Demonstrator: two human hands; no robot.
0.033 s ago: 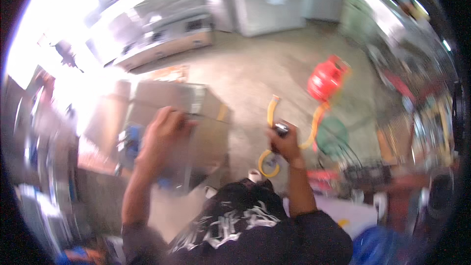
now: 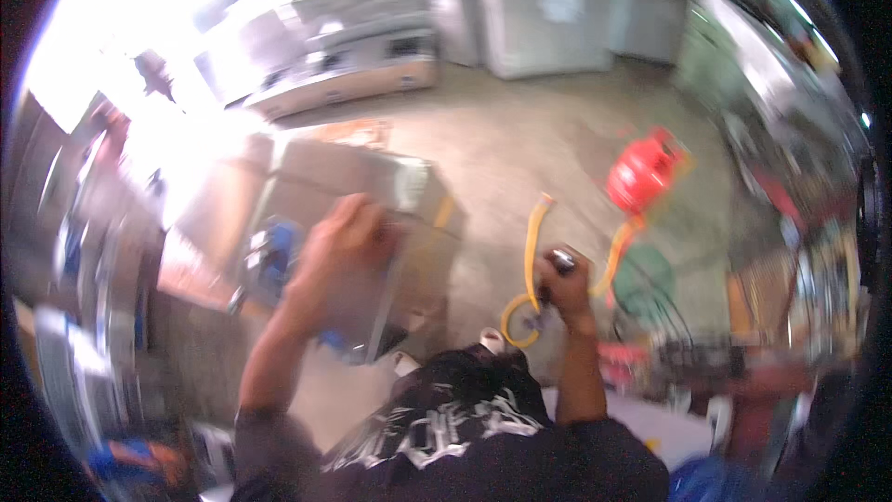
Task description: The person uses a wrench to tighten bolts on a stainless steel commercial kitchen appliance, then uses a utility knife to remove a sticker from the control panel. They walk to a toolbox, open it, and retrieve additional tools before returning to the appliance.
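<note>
My left hand is raised over a brown cardboard box. Its fingers look curled but are smeared by motion, so what they hold, if anything, is unclear. Blue items show beside the left wrist. My right hand is closed round a dark handle-like object with a shiny rounded end; its exact kind does not show. A yellow hose loops right by this hand, one end pointing away from me. More of it stretches behind the hand toward a red gas cylinder.
A round green patch with dark cables lies near the cylinder. Several pale, wrapped box-shaped units stand along the back. On the right is a cluttered bench. A white roll-like thing is close to my body.
The whole view has shifted slightly, so the box, hose and cylinder appear farther right and a little lower. Both hands shift with it; the right keeps its hold on the dark handle-like object.
</note>
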